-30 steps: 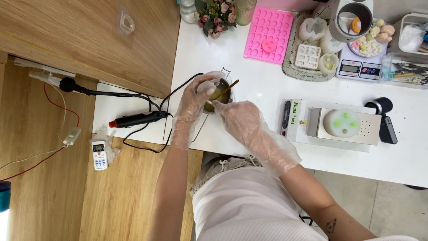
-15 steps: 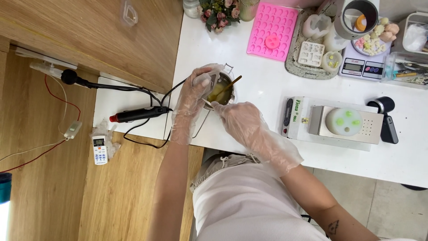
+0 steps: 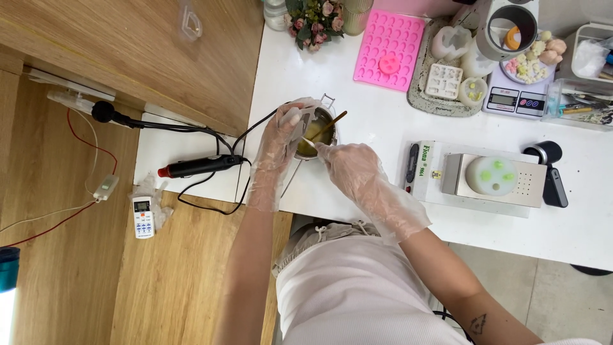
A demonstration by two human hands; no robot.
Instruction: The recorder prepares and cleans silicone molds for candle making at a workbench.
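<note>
Head view: much of the small metal pot [image 3: 317, 133] is covered by the gloved left hand [image 3: 279, 144], whose fingers are curled over its near rim; what is pinched there cannot be made out. The pot stands at the white table [image 3: 377, 128] edge and is filled with a yellowish liquid. A wooden stick [image 3: 327, 127] is leaned in it, its lower end clamped between the fingertips of the gloved right hand [image 3: 350, 169]. A round white mould [image 3: 490, 176] with green spots is seen on the box-shaped appliance [image 3: 491, 182]. Compared with half a second ago, the right hand has been shifted slightly upward towards the pot.
</note>
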